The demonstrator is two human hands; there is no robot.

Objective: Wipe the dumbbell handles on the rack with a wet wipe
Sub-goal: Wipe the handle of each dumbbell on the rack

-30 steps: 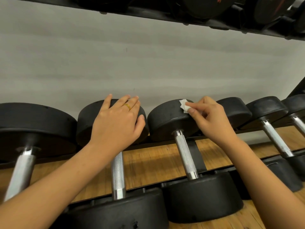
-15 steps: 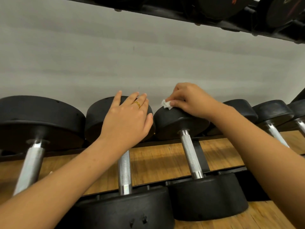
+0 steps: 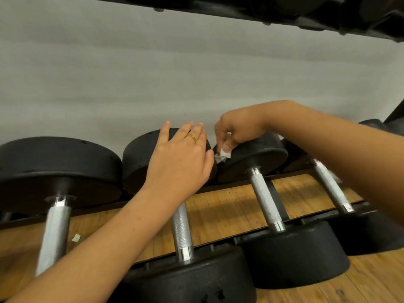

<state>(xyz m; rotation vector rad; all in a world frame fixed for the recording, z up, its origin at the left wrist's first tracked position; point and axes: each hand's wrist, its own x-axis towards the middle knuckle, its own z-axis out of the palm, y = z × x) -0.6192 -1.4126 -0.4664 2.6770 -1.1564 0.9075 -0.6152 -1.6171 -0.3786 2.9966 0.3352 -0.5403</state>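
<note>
A small, crumpled white wet wipe (image 3: 222, 155) is pinched between the thumb and fingertips of the right grip (image 3: 238, 130). It is pressed against the left edge of a dumbbell's far black rubber head (image 3: 262, 154), above the black rack rail (image 3: 229, 185). That dumbbell's knurled silver steel handle (image 3: 264, 195) lies bare below, untouched. The left grip (image 3: 181, 160), with straight spread fingers and a gold ring (image 3: 192, 137), rests flat on the neighbouring black dumbbell head (image 3: 140, 158), just beside the wipe.
</note>
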